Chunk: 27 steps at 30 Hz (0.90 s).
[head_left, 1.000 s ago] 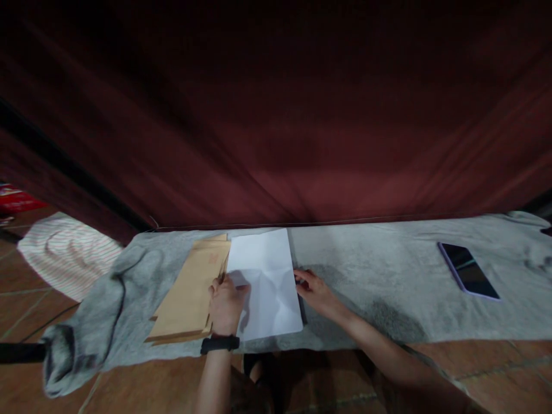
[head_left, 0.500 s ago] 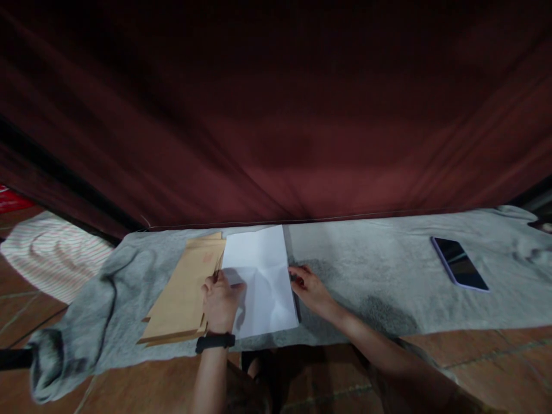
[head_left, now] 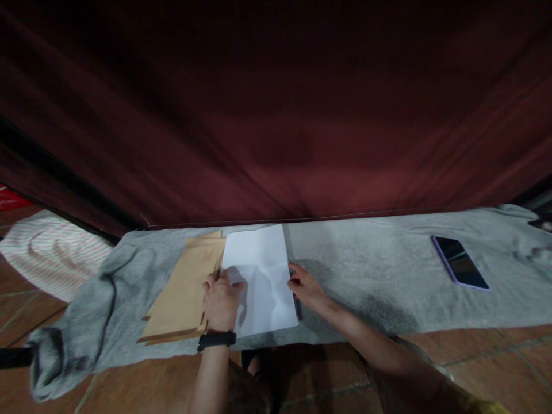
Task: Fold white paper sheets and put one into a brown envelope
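A white sheet of paper [head_left: 263,270] lies on a grey blanket [head_left: 371,276], creased across its middle. My left hand [head_left: 221,302], with a black band on the wrist, rests on the sheet's left edge, fingers curled and pressed down where it meets a stack of brown envelopes [head_left: 183,290]. My right hand [head_left: 304,286] sits at the sheet's right edge, fingertips pinching that edge.
A phone [head_left: 459,261] with a purple case lies screen up at the blanket's right. A dark red curtain [head_left: 276,115] hangs behind. A striped cloth [head_left: 47,253] lies on the tiled floor at left. The blanket's left end is bunched up.
The view has shifted slightly. My right hand has moved in closer against the sheet's right edge. My left hand stays on the left edge.
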Motion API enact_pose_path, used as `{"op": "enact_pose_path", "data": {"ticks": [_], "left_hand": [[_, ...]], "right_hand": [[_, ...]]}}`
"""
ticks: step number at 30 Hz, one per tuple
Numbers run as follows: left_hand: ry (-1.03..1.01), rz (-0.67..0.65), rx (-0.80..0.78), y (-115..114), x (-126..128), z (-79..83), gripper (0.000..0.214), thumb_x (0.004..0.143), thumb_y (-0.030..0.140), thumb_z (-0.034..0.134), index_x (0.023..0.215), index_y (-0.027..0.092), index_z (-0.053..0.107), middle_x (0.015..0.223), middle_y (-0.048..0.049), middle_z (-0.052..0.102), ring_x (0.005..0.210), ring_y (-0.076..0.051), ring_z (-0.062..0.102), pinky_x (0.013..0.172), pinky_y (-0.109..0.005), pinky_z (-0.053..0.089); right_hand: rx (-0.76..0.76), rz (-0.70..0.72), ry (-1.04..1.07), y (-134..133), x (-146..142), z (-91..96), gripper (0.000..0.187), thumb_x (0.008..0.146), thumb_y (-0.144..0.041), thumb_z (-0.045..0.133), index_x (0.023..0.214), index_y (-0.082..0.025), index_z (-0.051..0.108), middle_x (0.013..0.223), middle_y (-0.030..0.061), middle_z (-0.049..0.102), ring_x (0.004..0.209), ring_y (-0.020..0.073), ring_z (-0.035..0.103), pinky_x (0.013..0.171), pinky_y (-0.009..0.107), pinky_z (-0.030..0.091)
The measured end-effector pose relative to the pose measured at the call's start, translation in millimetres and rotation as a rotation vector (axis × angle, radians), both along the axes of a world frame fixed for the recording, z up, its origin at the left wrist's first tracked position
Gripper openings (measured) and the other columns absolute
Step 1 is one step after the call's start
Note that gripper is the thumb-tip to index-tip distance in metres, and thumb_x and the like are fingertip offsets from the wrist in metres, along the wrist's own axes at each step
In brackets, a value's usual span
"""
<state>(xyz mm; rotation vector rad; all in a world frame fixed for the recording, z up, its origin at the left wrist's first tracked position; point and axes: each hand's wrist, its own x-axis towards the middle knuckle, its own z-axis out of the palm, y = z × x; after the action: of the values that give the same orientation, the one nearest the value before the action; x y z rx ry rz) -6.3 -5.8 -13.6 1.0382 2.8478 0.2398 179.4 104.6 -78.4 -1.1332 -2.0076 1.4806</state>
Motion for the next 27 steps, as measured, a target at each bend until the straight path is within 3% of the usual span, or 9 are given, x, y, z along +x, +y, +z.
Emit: {"op": "enact_pose_path", "data": {"ticks": [6,10,14,22,27], "left_hand": [[0.104,-0.05,-0.025,0.6,-0.7,-7.7,0.046,0.089,0.034,0.055,0.13,0.013,0.064,0.122,-0.019,0.06,0.114,-0.035,0.056,0.091,-0.041,0.047],[0.096,-0.216,0.07,9.1,6.9,-14.0,0.048,0.091,0.027,0.053,0.137,0.018,0.06,0.134,-0.0155,0.057,0.12,-0.031,0.053,0.102,-0.039,0.042],[0.003,-0.33,0.011,19.2,20.3,-19.5,0.048,0.09,0.03,0.057,0.138,0.025,0.06,0.138,-0.0111,0.056,0.121,-0.029,0.052,0.101,-0.038,0.043],[0.039,-0.326,-0.015,22.7,26.5,-20.5,0.047,0.094,0.038,0.055,0.137,0.023,0.06,0.14,-0.0135,0.055,0.122,-0.03,0.051,0.099,-0.039,0.044],[0.04,-0.347,0.002,24.7,37.5,-18.6,0.047,0.095,0.036,0.053,0.139,0.021,0.059,0.141,-0.0155,0.054,0.123,-0.031,0.051,0.098,-0.043,0.046]], "right_hand": [[0.043,0.041,-0.06,2.9,3.3,1.6,0.051,0.082,-0.011,0.05,0.13,-0.023,0.06,0.079,-0.0002,0.071,0.066,0.0171,0.064,0.067,0.028,0.051],[0.127,0.051,-0.12,1.9,3.3,2.5,0.052,0.081,-0.011,0.053,0.132,-0.02,0.058,0.08,0.0016,0.071,0.07,0.0185,0.065,0.07,0.029,0.049],[0.197,0.032,-0.157,8.0,12.7,2.2,0.052,0.084,-0.018,0.055,0.135,-0.022,0.057,0.079,0.0011,0.07,0.071,0.0195,0.065,0.071,0.03,0.049],[0.269,-0.223,-0.144,67.9,89.7,10.0,0.042,0.082,-0.022,0.053,0.122,-0.019,0.065,0.078,0.0018,0.069,0.065,0.0184,0.062,0.066,0.031,0.049],[0.322,-0.307,-0.115,83.9,124.8,5.5,0.035,0.081,-0.025,0.053,0.111,-0.02,0.069,0.083,0.003,0.071,0.063,0.0173,0.063,0.067,0.032,0.052]]}}
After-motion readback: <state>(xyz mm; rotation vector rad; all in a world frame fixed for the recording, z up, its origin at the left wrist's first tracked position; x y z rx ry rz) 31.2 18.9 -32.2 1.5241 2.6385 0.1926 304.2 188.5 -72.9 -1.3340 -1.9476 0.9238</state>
